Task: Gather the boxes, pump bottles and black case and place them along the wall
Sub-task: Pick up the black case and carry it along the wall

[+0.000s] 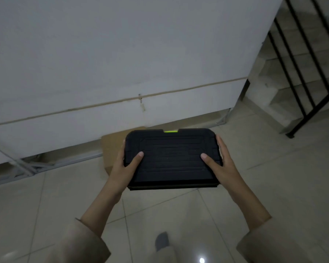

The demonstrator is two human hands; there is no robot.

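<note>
Both hands hold the black case (171,158) flat above the floor (254,177). The left hand (124,164) grips its left side, the right hand (219,162) its right side, thumbs on top. A cardboard box (112,147) lies behind it, by the wall (122,54).

We see a dim, grey-tinted scene with soft, grainy detail throughout. A small bright glare spot (202,260) shines on the glossy floor tiles (273,168) at the bottom edge. The railing (300,76) at upper right is smeared, and straight lines bend near the edges.
</note>
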